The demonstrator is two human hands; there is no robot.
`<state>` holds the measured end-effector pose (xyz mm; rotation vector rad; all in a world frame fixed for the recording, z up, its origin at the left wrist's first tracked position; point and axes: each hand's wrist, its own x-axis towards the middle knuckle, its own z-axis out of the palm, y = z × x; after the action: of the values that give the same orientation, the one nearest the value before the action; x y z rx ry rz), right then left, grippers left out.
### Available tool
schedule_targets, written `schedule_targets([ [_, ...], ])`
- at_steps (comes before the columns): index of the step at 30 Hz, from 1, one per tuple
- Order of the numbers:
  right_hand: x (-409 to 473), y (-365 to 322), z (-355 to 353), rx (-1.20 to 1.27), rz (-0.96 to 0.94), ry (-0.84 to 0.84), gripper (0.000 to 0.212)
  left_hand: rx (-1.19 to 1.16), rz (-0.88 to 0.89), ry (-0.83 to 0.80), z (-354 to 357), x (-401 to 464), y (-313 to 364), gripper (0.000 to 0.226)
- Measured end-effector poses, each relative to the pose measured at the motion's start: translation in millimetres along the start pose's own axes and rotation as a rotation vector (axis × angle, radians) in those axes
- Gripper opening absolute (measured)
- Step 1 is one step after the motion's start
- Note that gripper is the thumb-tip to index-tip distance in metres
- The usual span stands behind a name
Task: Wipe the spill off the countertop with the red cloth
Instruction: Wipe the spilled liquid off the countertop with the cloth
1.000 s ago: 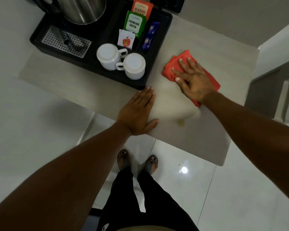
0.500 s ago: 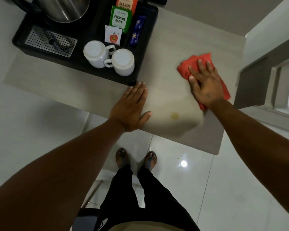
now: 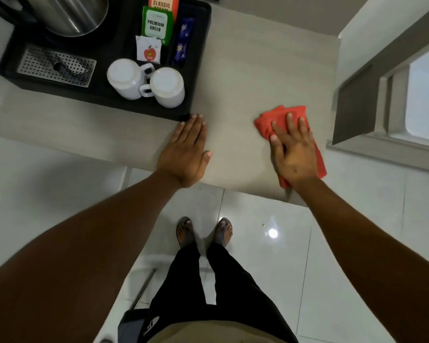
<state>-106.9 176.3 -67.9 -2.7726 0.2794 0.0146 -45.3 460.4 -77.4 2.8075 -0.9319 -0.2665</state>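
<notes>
The red cloth point(image 3: 280, 117) lies folded on the beige countertop point(image 3: 245, 82), near its front right edge. My right hand point(image 3: 292, 149) presses flat on the cloth, fingers spread, covering most of it. My left hand point(image 3: 186, 152) rests palm down on the countertop at the front edge, fingers together, holding nothing; its fingertips touch the corner of the black tray. No stain shows on the bare surface between my hands; whatever lies under the cloth is hidden.
A black tray point(image 3: 109, 100) at the back left holds two upturned white mugs point(image 3: 124, 78), a steel kettle point(image 3: 70, 13), tea packets point(image 3: 156, 24) and a metal drip grate point(image 3: 57, 66). A wall and window frame point(image 3: 382, 120) stand to the right. My feet point(image 3: 203, 231) are on glossy floor tiles.
My right hand has slid the cloth toward the front edge, over the spot where a small yellowish stain showed. My left hand stayed flat on the countertop.
</notes>
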Motion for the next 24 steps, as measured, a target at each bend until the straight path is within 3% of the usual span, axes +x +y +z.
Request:
schedule_targets([
  [3,27,-38,12,0.064,0.283,0.098,0.046,0.016,0.001,-0.014,-2,-2,1,0.075],
  [5,27,-72,27,0.097,0.371,0.109,0.049,0.029,0.002,-0.024,-3,-3,1,0.074],
  [8,-11,-115,49,0.066,0.268,0.077,0.051,0.055,0.004,-0.032,-3,-3,1,0.072],
  [11,-59,-108,52,0.017,0.197,0.036,0.050,0.063,0.007,-0.037,-3,-3,1,0.072],
  [17,-29,-21,14,0.012,0.465,0.112,0.048,0.080,0.016,-0.018,0,-1,1,0.073],
  [20,18,-23,8,0.039,0.543,0.100,0.054,0.087,0.007,-0.053,0,-1,1,0.074],
  [24,11,-61,24,0.002,0.298,0.036,0.055,0.098,0.065,-0.063,-2,3,-3,0.075],
])
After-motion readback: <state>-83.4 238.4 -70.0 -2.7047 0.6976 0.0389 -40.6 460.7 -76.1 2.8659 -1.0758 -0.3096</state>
